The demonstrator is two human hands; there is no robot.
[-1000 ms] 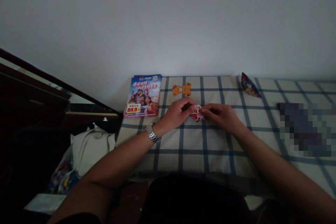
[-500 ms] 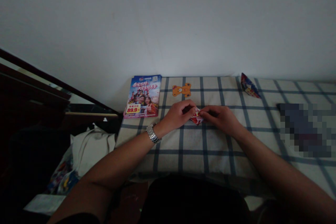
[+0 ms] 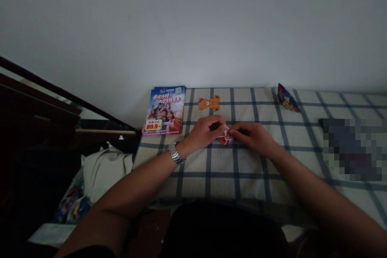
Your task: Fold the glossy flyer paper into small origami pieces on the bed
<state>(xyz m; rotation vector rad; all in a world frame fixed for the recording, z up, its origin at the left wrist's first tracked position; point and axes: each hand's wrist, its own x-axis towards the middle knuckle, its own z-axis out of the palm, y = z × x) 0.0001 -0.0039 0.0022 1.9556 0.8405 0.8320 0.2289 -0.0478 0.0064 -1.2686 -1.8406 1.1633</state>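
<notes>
So our grip is a pinch on both sides: thumb and fingertips nearly closed, with a small folded paper (image 3: 225, 140) caught between the hands. Going left to right, there's a pale bag (image 3: 105, 169) down beside the checked cloth (image 3: 193, 185), then our flyer stack (image 3: 165, 111) at the cloth's left end, printed side up and a bit uneven. We'd guess it sits there to be in easy reach yet clear of our forearms.

Next is our left hand (image 3: 208, 131), watch (image 3: 175, 153) on the wrist, pinching the paper's left side and hiding part of it. A flat bear figure (image 3: 209, 103) shows on the cloth just beyond. Our right hand (image 3: 252, 135) pinches the opposite side, probably so such a tiny thing doesn't twist. We can't tell whether the paper touches the cloth.

Further right, near the wall (image 3: 229, 28), another folded piece (image 3: 288, 100) stands tilted, likely parked out of our elbows' way. Last comes a dark item (image 3: 347, 141), too pixelated to name.
</notes>
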